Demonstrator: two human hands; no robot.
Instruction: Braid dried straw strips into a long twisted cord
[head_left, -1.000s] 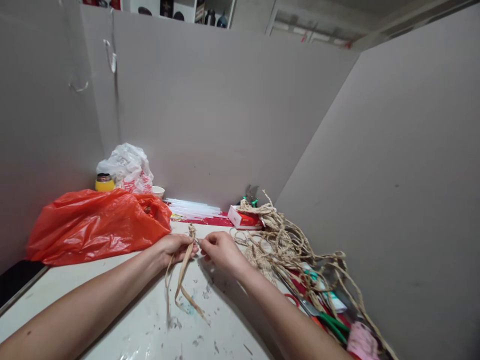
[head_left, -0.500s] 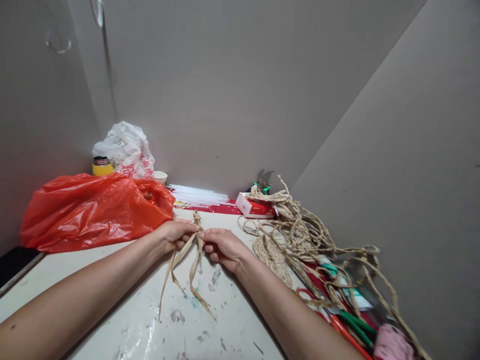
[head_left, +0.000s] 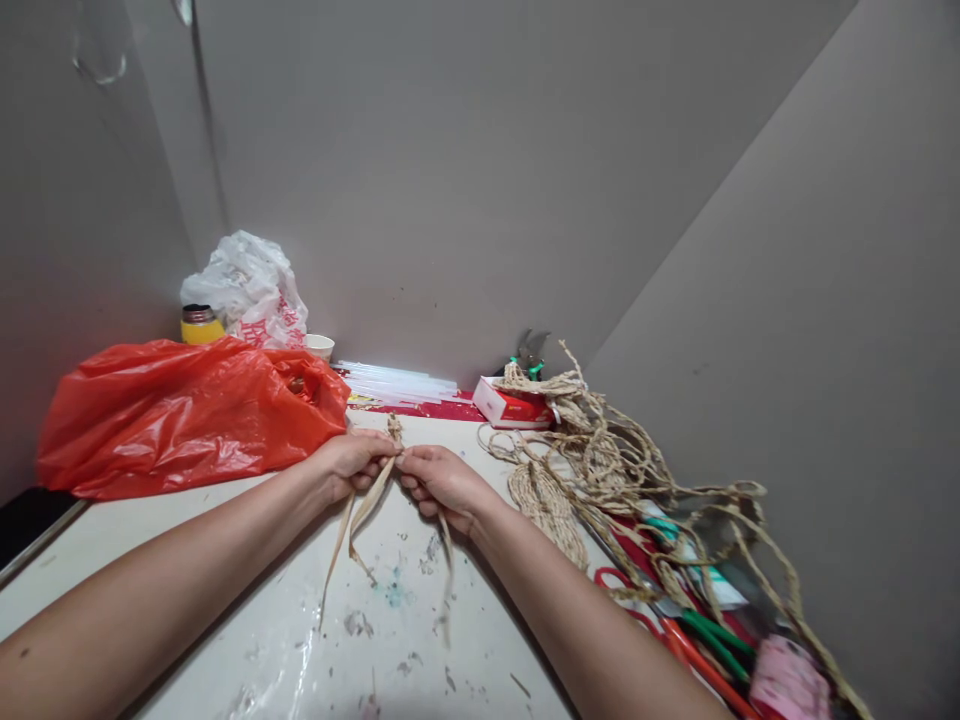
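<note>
My left hand (head_left: 358, 460) pinches dry, straw-coloured plant strips (head_left: 373, 497) close to their gathered upper end. My right hand (head_left: 441, 482) meets it there, its thumb and fingers closed on the same strips. A short twisted or knotted tip (head_left: 394, 427) sticks up just beyond the fingertips. Two loose ends hang below my left hand toward the table, and another strip trails, blurred, under my right hand. The exact crossing of the strips is hidden by my fingers.
A red plastic bag (head_left: 195, 420) lies left, before a white bag (head_left: 251, 285), yellow jar (head_left: 201, 325) and cup (head_left: 320, 346). White sticks (head_left: 397, 383) and a red-white box (head_left: 514, 405) stand behind. Right: braided cord (head_left: 607, 450), red-handled scissors (head_left: 611, 578), pink roll (head_left: 787, 680). Walls enclose the white table (head_left: 300, 660).
The strip that hung between my hands has swung right and now trails beneath my right hand. My right fingers have curled in closer against my left. The view has shifted slightly.
</note>
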